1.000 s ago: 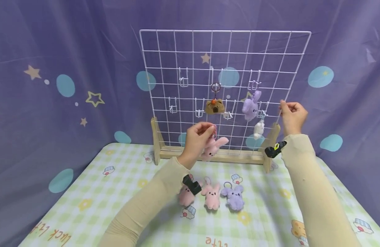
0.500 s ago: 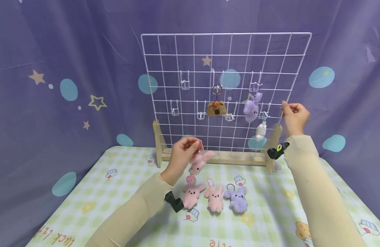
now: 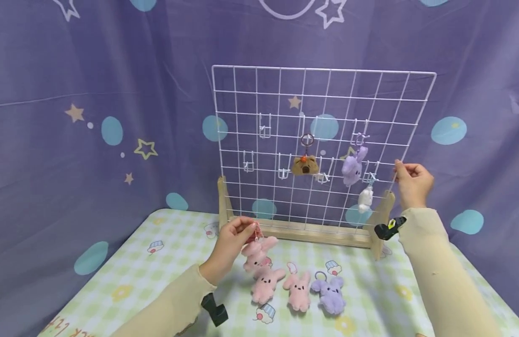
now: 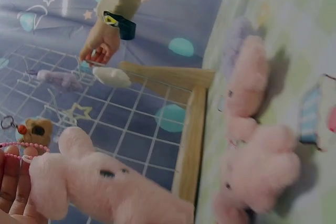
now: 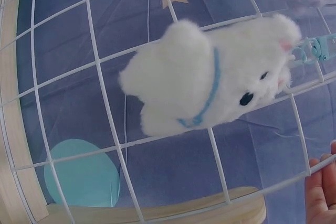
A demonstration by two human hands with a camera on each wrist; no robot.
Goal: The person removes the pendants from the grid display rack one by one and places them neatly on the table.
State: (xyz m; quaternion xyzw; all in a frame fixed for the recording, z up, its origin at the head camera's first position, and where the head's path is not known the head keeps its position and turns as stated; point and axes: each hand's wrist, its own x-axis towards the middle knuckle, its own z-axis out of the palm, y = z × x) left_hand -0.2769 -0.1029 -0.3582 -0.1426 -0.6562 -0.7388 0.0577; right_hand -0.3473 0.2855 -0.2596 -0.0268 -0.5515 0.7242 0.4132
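Observation:
My left hand [image 3: 231,243] pinches the pink bead chain [image 4: 32,148] of a plush bunny keychain [image 3: 256,255]. This pink bunny dangles low over the table, overlapping another pink bunny [image 3: 265,284] lying there. My right hand [image 3: 413,183] pinches the right edge of a white wire grid [image 3: 322,69]. From the grid's hooks hang a brown bear keychain [image 3: 306,166], a purple bunny keychain [image 3: 352,169] and a white dog keychain [image 5: 184,72] with a blue collar and clasp. A second pink bunny [image 3: 299,295] and a purple bunny [image 3: 331,297] lie in the row on the table.
A wooden stand [image 3: 318,233] holds the grid upright at the back of the table. Bare white hooks [image 3: 265,133] hang on the left and middle of the grid. A green checked cloth [image 3: 129,262] covers the table, and a purple curtain [image 3: 116,56] rises behind.
My left hand has carried the pink bunny down and left, away from the grid's front. The right hand keeps its hold on the grid's edge. The head view has tilted up.

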